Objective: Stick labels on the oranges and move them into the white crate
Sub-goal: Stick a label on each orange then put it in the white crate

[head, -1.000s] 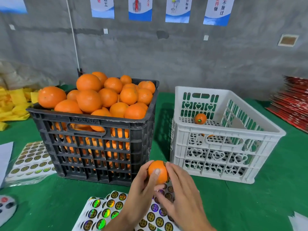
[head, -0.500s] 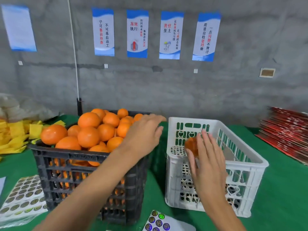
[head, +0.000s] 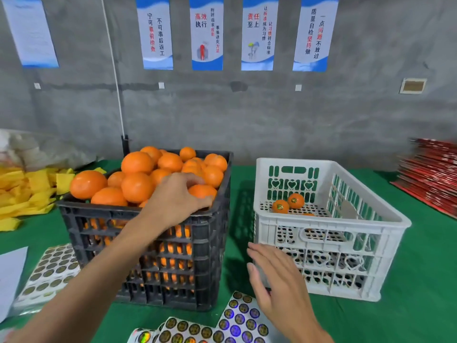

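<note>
oranges: heaped in black crate
labelled oranges: two now — white crate
left hand: grasping orange
right hand: released, withdrawn

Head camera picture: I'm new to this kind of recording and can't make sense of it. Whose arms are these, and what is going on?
The camera sits on a person's head, looking forward and down, so the arms are their own; there is no machine. The left hand curls round an orange atop the full black crate. The right hand is open and holds nothing, in front of the white crate, where two labelled oranges lie. Sheets of round stickers lie on the green table.
</note>
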